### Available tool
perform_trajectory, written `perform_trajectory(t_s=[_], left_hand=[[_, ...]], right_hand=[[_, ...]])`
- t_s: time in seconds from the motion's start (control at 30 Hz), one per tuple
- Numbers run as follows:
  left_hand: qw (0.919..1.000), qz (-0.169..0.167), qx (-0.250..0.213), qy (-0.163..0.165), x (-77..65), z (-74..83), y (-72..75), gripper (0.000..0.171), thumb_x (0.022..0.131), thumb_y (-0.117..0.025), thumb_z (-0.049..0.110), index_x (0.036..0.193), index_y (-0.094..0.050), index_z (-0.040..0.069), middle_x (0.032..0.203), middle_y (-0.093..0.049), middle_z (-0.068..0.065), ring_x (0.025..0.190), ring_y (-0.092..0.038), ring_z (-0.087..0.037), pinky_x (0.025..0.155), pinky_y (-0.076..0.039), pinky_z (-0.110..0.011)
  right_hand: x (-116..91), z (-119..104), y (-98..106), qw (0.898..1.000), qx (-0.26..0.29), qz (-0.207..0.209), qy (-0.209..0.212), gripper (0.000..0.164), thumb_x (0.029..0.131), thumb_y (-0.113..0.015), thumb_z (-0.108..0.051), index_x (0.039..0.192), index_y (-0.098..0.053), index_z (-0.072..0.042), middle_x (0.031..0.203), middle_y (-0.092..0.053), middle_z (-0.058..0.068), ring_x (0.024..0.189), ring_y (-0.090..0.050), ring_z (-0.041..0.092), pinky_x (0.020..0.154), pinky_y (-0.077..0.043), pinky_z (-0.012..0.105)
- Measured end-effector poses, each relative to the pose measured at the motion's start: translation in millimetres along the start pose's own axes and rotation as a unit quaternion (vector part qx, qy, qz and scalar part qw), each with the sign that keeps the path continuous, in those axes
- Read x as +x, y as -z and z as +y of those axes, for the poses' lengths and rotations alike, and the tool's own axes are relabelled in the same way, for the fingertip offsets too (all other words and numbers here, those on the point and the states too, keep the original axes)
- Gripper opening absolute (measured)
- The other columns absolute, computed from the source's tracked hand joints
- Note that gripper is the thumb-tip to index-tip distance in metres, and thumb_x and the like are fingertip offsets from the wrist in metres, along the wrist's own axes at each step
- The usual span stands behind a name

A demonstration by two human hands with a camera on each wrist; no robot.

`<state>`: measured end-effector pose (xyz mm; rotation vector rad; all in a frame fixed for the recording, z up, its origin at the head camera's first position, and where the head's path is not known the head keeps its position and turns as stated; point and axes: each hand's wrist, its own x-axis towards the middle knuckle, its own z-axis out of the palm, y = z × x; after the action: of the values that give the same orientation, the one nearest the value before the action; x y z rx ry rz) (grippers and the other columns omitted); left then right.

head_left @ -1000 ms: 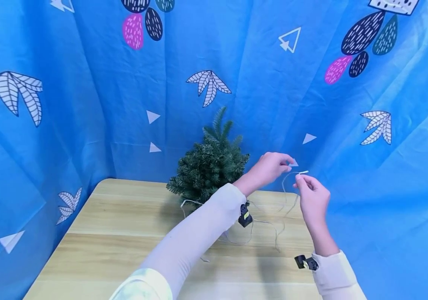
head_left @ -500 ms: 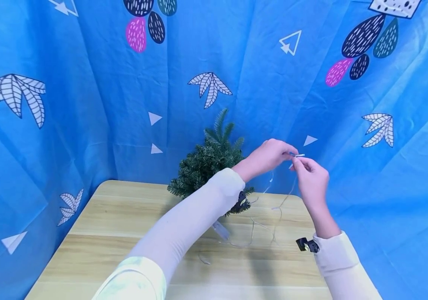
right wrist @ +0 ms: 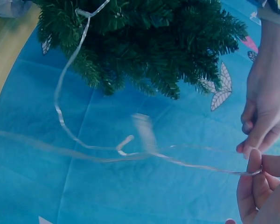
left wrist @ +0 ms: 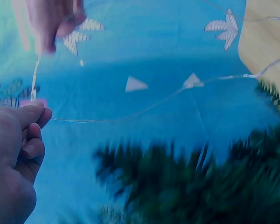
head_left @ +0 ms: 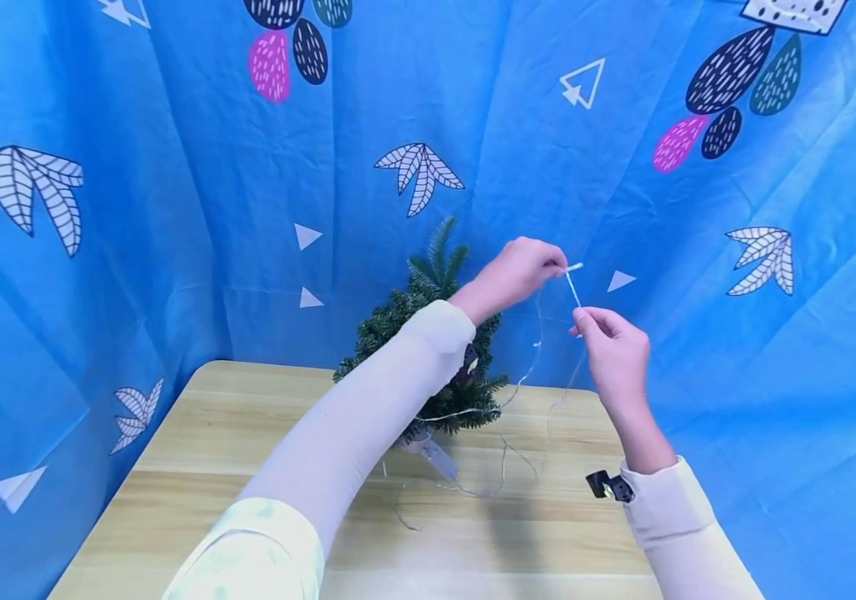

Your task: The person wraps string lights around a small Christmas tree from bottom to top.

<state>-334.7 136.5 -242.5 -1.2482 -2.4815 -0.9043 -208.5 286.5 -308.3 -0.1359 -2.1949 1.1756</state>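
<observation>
A thin clear fairy-light wire [head_left: 573,289] stretches between the two hands, to the right of a small artificial Christmas tree [head_left: 386,329]. My left hand [head_left: 519,271] reaches past the tree's front and pinches the wire between thumb and finger. Lower and to the right, my right hand [head_left: 615,350] also pinches it. In the left wrist view a strand [left wrist: 126,114] runs from my left hand [left wrist: 11,154] towards the dark branches. Slack loops of wire [right wrist: 60,107] hang below the tree in the right wrist view. My left sleeve hides part of the tree.
A pale box [head_left: 438,460] that looks like a battery case lies by the tree's base. More wire [head_left: 473,493] lies loose on the wooden table [head_left: 195,467]. A blue printed cloth [head_left: 533,167] hangs behind and at both sides.
Both hands have moved up and slightly left. My left hand, with no wire visibly in its fingers a second ago, now pinches the wire, and the hands have drawn apart with it between them.
</observation>
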Motion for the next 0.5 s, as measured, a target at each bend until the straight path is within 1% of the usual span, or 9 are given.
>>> perform_trajectory(t_s=[0.07, 0.17, 0.27, 0.4, 0.5], left_hand=[[0.9998, 0.011, -0.005, 0.018, 3.7, -8.3, 7.1, 0.023, 0.104, -0.057, 0.023, 0.115, -0.076, 0.013, 0.107, -0.073, 0.002, 0.086, -0.059, -0.01, 0.082, -0.05, -0.023], [0.999, 0.016, -0.008, 0.041, 9.8, -19.3, 18.1, 0.023, 0.104, -0.057, 0.024, 0.114, -0.075, 0.013, 0.107, -0.073, 0.002, 0.087, -0.06, -0.011, 0.083, -0.051, -0.025], [0.9977, 0.025, -0.012, 0.061, 16.1, -29.9, 28.3, 0.023, 0.104, -0.058, 0.025, 0.114, -0.075, 0.013, 0.109, -0.072, 0.001, 0.09, -0.06, -0.011, 0.085, -0.05, -0.025], [0.9942, 0.049, -0.03, 0.091, 21.3, -44.6, 40.0, 0.022, 0.103, -0.059, 0.025, 0.113, -0.075, 0.013, 0.109, -0.073, 0.0, 0.089, -0.059, -0.013, 0.083, -0.049, -0.027], [0.991, 0.061, -0.036, 0.113, 21.9, -54.8, 47.4, 0.023, 0.103, -0.059, 0.025, 0.114, -0.075, 0.013, 0.109, -0.073, -0.001, 0.089, -0.057, -0.014, 0.082, -0.048, -0.029]], right_hand=[[-1, 1, -2, 1.0, -0.002, -0.005, -0.003, 0.043, 0.097, -0.062, -0.051, 0.112, -0.077, -0.014, 0.091, -0.075, -0.002, 0.088, -0.06, 0.013, 0.067, -0.043, 0.029], [-3, 1, -4, 1.0, -0.001, -0.011, -0.006, 0.042, 0.097, -0.063, -0.05, 0.112, -0.077, -0.013, 0.089, -0.075, -0.003, 0.089, -0.06, 0.013, 0.068, -0.042, 0.029], [-7, 0, -5, 1.0, -0.002, -0.018, -0.006, 0.04, 0.097, -0.063, -0.049, 0.112, -0.077, -0.014, 0.089, -0.075, -0.003, 0.087, -0.059, 0.014, 0.066, -0.042, 0.03], [-12, -1, -8, 1.0, -0.002, -0.028, 0.001, 0.039, 0.098, -0.063, -0.049, 0.111, -0.077, -0.015, 0.09, -0.075, 0.0, 0.085, -0.059, 0.015, 0.063, -0.042, 0.03], [-15, -1, -12, 0.999, 0.003, -0.036, 0.012, 0.038, 0.098, -0.063, -0.048, 0.11, -0.077, -0.014, 0.09, -0.075, 0.003, 0.09, -0.061, 0.014, 0.069, -0.045, 0.029]])
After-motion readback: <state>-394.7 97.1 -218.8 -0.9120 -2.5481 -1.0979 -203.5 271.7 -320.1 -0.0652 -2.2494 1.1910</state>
